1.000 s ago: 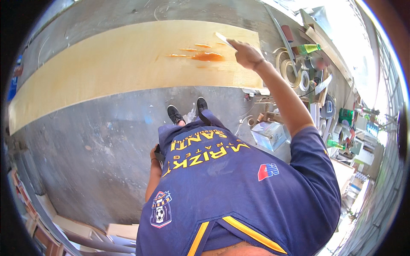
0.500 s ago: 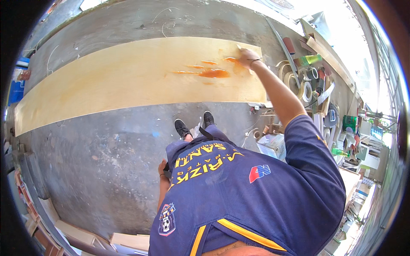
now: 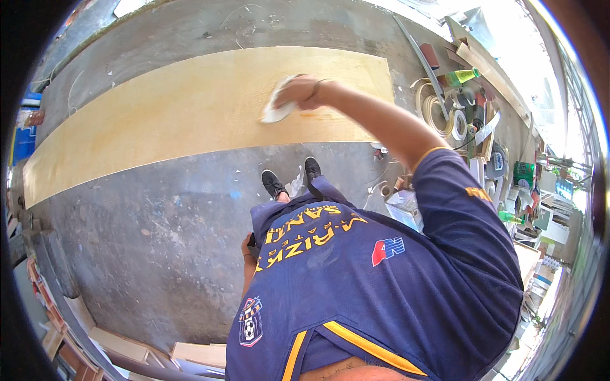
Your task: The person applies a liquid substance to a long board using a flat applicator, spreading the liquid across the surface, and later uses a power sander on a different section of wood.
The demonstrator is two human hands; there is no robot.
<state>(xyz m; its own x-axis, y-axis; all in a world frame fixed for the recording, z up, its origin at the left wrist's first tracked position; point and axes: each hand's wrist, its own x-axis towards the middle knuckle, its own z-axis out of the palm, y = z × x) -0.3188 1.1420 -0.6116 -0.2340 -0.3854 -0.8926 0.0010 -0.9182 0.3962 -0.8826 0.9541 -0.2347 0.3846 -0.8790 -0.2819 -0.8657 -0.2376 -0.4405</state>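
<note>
A long, pale plywood sheet [image 3: 178, 108] lies across the floor in front of me. My right hand [image 3: 298, 92] is closed on a flat white spreader [image 3: 278, 111], pressed down on the sheet right of its middle. Motion blurs the hand a little. Beside the wrist, a small streak of orange liquid [image 3: 311, 115] shows on the wood, partly covered by my forearm. My left hand [image 3: 247, 244] hangs low by my left hip, next to my clothing. Its fingers are mostly hidden.
Rolls of edging strip [image 3: 435, 108], a green bottle [image 3: 460, 77] and assorted tools lie right of the sheet. A green can [image 3: 525, 174] stands farther right. Wooden boards [image 3: 197, 354] are at the lower left. My black shoes [image 3: 273, 183] are close to the sheet's near edge.
My right hand has swept left along the sheet with the spreader, from near its right end. The orange puddles have been spread, leaving a small streak in sight. My left hand stays by my hip.
</note>
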